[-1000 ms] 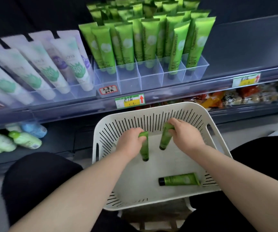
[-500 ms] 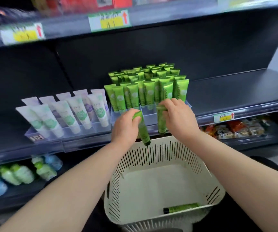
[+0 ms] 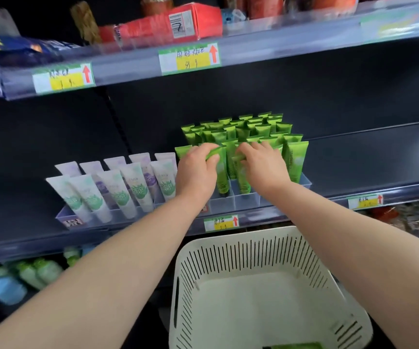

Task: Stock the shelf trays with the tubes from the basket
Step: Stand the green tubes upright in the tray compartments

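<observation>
My left hand (image 3: 195,172) grips the top of a green tube (image 3: 221,177) that stands cap-down in the front row of the clear shelf tray (image 3: 250,200). Beside it my right hand (image 3: 261,165) holds a second green tube (image 3: 243,179), also upright in the tray's front row. Several more green tubes (image 3: 253,129) fill the rows behind. The white slotted basket (image 3: 261,250) sits below my arms, and one green tube (image 3: 295,346) lies at its bottom edge, mostly cut off by the frame.
White and purple tubes (image 3: 117,187) stand in a clear tray to the left. The dark shelf surface (image 3: 369,152) stretches right of the green tubes. Price tags (image 3: 189,58) line the shelf edges. Bottles (image 3: 27,275) lie on the lower shelf, boxes (image 3: 168,23) above.
Both hands lifted a green tube each out of the basket and carried them up to the tray's front row. The view tilted up from basket to shelf.
</observation>
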Available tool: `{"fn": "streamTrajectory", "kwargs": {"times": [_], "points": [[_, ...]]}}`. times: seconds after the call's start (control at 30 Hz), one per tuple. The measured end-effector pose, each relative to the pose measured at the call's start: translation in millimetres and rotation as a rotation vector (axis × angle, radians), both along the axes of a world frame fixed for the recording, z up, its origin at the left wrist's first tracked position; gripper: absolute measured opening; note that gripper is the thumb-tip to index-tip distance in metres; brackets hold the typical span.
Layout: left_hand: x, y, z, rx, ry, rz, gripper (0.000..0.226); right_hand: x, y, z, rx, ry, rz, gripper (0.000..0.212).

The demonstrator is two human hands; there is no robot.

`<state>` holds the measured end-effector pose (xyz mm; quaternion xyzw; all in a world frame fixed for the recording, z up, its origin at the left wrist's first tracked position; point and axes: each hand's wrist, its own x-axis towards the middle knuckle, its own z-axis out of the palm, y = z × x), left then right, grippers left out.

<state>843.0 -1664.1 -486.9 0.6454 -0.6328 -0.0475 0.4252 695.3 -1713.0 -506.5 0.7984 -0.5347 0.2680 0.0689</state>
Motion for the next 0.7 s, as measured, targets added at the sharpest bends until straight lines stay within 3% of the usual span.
{"fn": "streamTrajectory", "kwargs": {"times": [0.3, 0.47, 0.7], "points": [[2, -39, -6, 0.145, -0.166, 0.024, 0.029, 2, -23, -11, 0.057, 0.031, -0.044, 0.047], [4, -48, -14, 0.23, -0.206, 0.027, 0.034, 2, -25, -15, -0.014, 0.034, -0.045, 0.045], [5, -51, -9, 0.161, -0.203, 0.058, 0.03, 4, -18, -16, -0.141, 0.014, -0.051, 0.047]]}}
